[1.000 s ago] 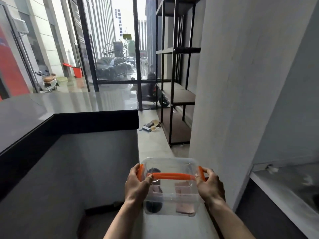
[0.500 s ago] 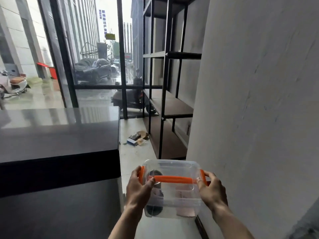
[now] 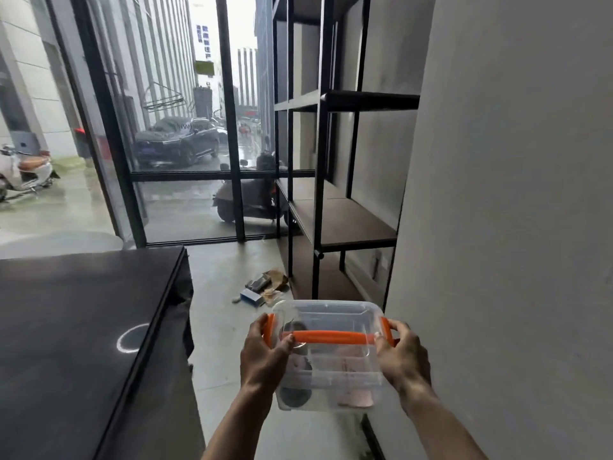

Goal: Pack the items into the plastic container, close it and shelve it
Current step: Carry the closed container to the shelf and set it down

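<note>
1. The dark, glossy desk (image 3: pixel 76 327) lies well apart to the left of the left hand's fingers (image 3: pixel 284 344); it carries nothing the task needs now.
2. The left hand (image 3: pixel 265 356) is closed round the left end of the clear plastic container with the orange handle and side clips (image 3: pixel 326 360): thumb on the lid beside the orange handle (image 3: pixel 331 336), the other fingers wrapped past the left orange clip (image 3: pixel 269 330) and down the side wall, mostly hidden.
3. The container hangs between the 2 hands, clear of the grey concrete floor (image 3: pixel 225 293), lid on and both clips seemingly down. Its long axis runs left to right, from 1 palm to the other. Dark round items and pale flat ones show through the walls; what they are I cannot tell.
4. The right hand (image 3: pixel 403 355) mirrors the grip, fingers curled over the right orange clip (image 3: pixel 387 330), thumb at the lid's edge.
5. The black metal-framed shelf unit with brown boards (image 3: pixel 341 224) stands ahead of and above the fingers, slightly to the right, well apart. Packing and closing look done; shelving remains.
6. Judged from here, the right hand is nearer the unit, whose open face seems to look left. Reaching a board likely means going forward, then swinging right, and the upright posts could catch a clip.
</note>
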